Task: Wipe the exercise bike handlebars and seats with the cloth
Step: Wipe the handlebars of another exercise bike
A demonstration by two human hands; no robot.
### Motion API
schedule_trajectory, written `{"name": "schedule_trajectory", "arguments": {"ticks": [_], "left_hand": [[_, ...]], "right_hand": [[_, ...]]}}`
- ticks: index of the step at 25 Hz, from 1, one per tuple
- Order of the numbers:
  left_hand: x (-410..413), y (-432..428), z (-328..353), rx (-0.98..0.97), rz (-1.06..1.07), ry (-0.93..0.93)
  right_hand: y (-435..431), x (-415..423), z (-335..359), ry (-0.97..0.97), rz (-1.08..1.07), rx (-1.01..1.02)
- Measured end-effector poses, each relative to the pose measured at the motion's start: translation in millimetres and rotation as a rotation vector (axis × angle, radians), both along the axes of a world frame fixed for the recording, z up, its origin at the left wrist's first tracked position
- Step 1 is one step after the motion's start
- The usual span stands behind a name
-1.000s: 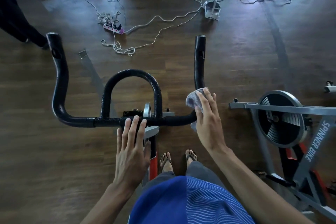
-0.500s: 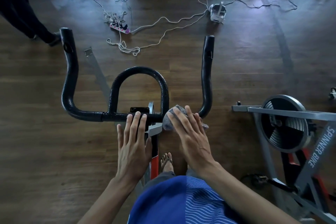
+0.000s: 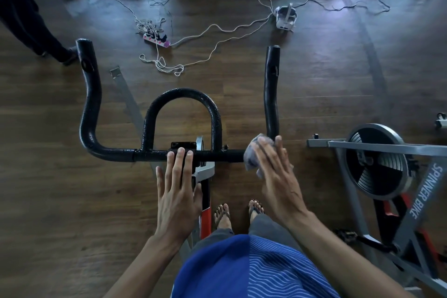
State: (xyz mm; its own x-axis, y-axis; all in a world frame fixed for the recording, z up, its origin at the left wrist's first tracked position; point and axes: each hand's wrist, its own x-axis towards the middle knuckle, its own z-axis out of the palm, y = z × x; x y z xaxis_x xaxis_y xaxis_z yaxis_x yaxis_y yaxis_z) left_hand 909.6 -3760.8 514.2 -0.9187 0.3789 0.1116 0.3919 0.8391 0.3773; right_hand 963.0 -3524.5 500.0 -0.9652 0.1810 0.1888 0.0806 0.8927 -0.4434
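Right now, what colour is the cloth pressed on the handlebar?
The cloth is pale grey, slightly purplish; the head view shows it.

The handlebars (image 3: 183, 94) are finished in black. The cloth (image 3: 250, 156), at their 3 o'clock, is coloured grey. At 6 o'clock a blue shirt (image 3: 242, 268) is patterned with pale wavy lines. The floor (image 3: 48, 189) is grained brown.

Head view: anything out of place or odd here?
Yes: a power strip and loose white cables lie tangled across the wooden floor beyond the handlebars, a likely trip hazard. The handlebars themselves look intact, with the cloth pressed at their right bend.
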Motion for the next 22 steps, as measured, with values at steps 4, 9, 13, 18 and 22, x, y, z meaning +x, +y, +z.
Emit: {"name": "schedule_trajectory", "arguments": {"ticks": [4,9,13,18,22], "left_hand": [[-0.1,-1.7,-0.3,-0.019,-0.012,-0.014],[0.4,0.9,-1.1,-0.013,0.006,-0.024],[0.8,1.9,-2.5,-0.005,0.008,-0.046],[-0.9,0.9,-2.2,-0.013,0.004,-0.034],[0.2,-0.8,-4.6,0.002,0.004,-0.027]], "right_hand": [[5.4,-0.5,5.8,-0.032,-0.074,-0.136],[2.8,-14.7,3.4,-0.011,-0.096,-0.194],[-7.0,-20.2,0.0,0.026,-0.122,-0.199],[2.2,-25.0,1.5,0.026,-0.118,-0.275],[-1.4,-16.1,0.3,0.053,-0.046,-0.294]]}}
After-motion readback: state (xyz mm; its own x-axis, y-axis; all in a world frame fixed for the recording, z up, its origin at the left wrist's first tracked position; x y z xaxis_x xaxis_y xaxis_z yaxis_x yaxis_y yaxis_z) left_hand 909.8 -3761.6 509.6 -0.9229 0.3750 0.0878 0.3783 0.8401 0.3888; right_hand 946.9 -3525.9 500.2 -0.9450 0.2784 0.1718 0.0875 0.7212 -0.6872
